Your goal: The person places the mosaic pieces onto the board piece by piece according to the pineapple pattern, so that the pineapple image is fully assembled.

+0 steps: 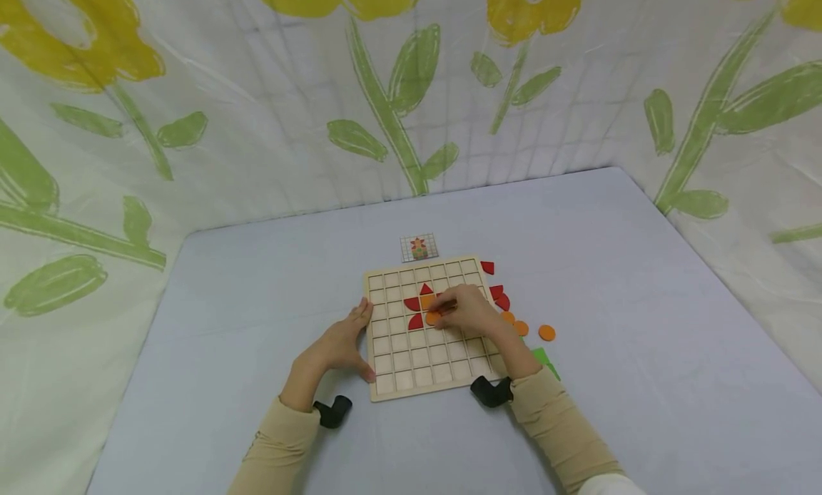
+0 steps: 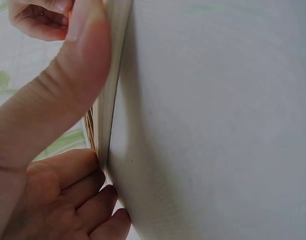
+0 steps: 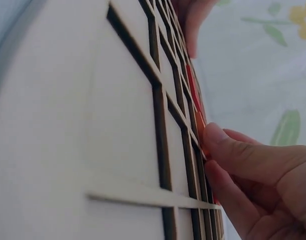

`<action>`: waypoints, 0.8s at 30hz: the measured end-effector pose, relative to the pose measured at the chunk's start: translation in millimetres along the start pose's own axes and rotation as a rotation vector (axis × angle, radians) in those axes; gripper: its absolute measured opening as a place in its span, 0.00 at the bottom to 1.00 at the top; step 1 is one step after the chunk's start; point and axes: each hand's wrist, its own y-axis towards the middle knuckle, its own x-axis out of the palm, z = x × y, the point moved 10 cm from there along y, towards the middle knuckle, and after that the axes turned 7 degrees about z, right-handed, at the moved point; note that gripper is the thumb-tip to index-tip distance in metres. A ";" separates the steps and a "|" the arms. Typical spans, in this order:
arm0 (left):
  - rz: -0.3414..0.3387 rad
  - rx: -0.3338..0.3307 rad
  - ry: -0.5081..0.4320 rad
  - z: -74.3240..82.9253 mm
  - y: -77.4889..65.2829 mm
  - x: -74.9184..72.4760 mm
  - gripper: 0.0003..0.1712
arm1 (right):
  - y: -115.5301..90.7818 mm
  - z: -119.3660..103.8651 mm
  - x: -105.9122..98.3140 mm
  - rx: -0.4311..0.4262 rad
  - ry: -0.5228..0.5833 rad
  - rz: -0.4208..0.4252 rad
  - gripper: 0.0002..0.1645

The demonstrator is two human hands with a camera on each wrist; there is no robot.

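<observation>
A square wooden grid board (image 1: 401, 385) lies on the table. My left hand (image 1: 337, 344) rests along its left edge, thumb near the bottom corner and fingers higher up; the left wrist view shows the thumb (image 2: 77, 75) and fingertips against the board's side. Over the middle of the grid, my right hand (image 1: 470, 311) pinches an orange disc (image 1: 433, 319) between thumb and fingers. Just above that disc sits an orange square (image 1: 427, 302). Around it are a red triangle (image 1: 427, 289) and red quarter-round pieces (image 1: 416, 322). The right hand covers some cells.
Behind the board lies a small pattern card (image 1: 419, 247). Right of the board are red pieces (image 1: 501, 299), orange discs (image 1: 547, 332) and green pieces (image 1: 544, 359), some partly behind the right arm. A flower-printed curtain (image 1: 282, 152) hangs behind the table (image 1: 257, 288).
</observation>
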 end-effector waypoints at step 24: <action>0.005 -0.026 0.049 -6.7 4.3 3.6 0.74 | -16.2 69.8 -109.4 0.165 0.060 0.128 0.18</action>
